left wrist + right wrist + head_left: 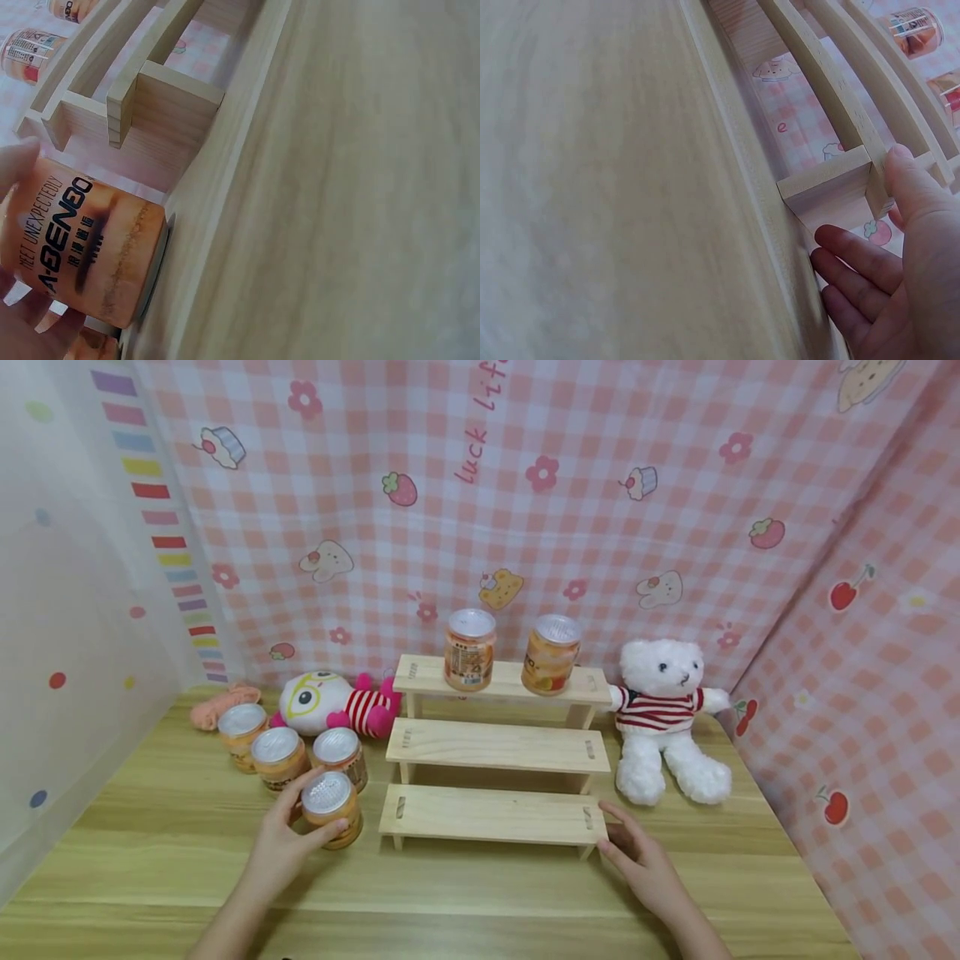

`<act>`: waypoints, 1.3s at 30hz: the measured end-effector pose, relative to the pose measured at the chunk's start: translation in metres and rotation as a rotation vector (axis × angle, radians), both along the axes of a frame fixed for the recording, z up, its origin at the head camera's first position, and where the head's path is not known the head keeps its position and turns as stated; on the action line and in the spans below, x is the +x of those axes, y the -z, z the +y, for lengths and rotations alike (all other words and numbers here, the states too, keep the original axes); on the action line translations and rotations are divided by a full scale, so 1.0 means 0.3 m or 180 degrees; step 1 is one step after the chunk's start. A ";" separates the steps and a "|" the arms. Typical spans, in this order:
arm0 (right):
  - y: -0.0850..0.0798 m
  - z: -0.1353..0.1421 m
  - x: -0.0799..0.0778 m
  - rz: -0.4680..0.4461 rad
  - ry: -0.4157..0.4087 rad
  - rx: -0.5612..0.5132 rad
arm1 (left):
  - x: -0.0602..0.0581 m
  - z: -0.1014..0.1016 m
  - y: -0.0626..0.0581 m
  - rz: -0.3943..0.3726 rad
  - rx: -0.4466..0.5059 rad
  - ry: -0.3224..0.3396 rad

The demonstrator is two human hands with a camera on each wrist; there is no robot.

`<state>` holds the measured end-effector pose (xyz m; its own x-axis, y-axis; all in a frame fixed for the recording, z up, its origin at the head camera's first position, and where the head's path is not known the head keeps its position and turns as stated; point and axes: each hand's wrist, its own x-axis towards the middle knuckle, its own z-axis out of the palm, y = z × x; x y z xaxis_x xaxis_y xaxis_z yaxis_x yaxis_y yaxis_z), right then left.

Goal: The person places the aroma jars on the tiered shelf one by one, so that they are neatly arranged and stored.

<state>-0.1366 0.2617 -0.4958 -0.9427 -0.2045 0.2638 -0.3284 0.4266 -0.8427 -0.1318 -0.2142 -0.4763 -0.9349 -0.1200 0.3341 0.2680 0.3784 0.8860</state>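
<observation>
My left hand [288,831] grips an orange can [341,827] with a silvery lid, fingers on its far side and thumb on its front. In the left wrist view its label reads "A-BENBO", and its base is right at the tabletop. At the right end of the three-tier wooden shelf [491,814], my right hand [637,860] pinches the lowest board between thumb and index finger; the right wrist view shows the other fingers extended below. Several similar cans [279,760] stand just behind the held one. Two more cans [470,652] stand apart on the top tier.
A pink and white plush toy [315,706] lies behind the left cans, near a small peach-coloured item [225,706]. A white teddy bear [663,718] in a striped top sits right of the shelf. Checked cloth [540,543] hangs behind the wooden table [480,910].
</observation>
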 end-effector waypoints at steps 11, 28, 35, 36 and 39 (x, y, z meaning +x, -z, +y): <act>-0.002 -0.001 0.001 0.0045 -0.0038 -0.0028 | 0.004 0.000 0.014 -0.0041 0.0140 -0.0026; -0.007 -0.003 0.003 0.0020 -0.0006 0.0030 | 0.009 -0.003 -0.017 -0.0186 0.0167 -0.0176; -0.002 -0.001 0.001 -0.0050 0.0017 0.0032 | 0.017 0.006 -0.072 -0.0115 0.0139 -0.0151; -0.001 0.000 0.001 -0.0046 0.0018 0.0038 | 0.017 0.007 -0.081 -0.0104 0.0135 -0.0145; 0.000 0.000 0.001 -0.0033 -0.0001 0.0031 | 0.019 0.014 -0.111 -0.0093 0.0143 -0.0109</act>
<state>-0.1363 0.2619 -0.4957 -0.9452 -0.2074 0.2520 -0.3198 0.4346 -0.8419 -0.1261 -0.2100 -0.4430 -0.9393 -0.1662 0.3002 0.2293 0.3466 0.9095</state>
